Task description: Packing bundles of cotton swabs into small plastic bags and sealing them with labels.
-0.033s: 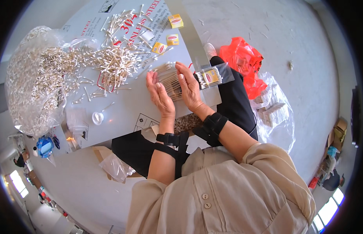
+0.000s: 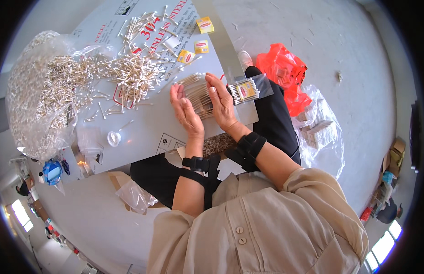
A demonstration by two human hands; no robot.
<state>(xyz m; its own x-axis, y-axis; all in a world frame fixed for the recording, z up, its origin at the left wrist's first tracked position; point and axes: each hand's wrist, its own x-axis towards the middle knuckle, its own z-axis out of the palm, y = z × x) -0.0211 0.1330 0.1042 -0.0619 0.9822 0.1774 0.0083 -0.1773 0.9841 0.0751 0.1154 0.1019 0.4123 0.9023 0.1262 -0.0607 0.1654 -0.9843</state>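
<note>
A bundle of cotton swabs point(image 2: 198, 97) lies side by side between my two palms at the table's near right. My left hand point(image 2: 188, 112) is cupped at the left end of the bundle, thumb up. My right hand point(image 2: 222, 102) presses at its right end, fingers long and together. Both hands hold the bundle between them; the fingers' undersides are hidden. Just right of my right hand sits a clear pack of cotton swabs point(image 2: 244, 91) with a yellow label. To the left spreads a loose heap of cotton swabs point(image 2: 136, 77).
A big clear bag of cotton swabs point(image 2: 43, 96) lies at the table's left. Three yellow cards or small stacks point(image 2: 201, 46) lie beyond my hands. A small white cup point(image 2: 114, 138) stands at near left. On the right are a red plastic bag point(image 2: 280, 73) and a clear bag of packs point(image 2: 319, 130).
</note>
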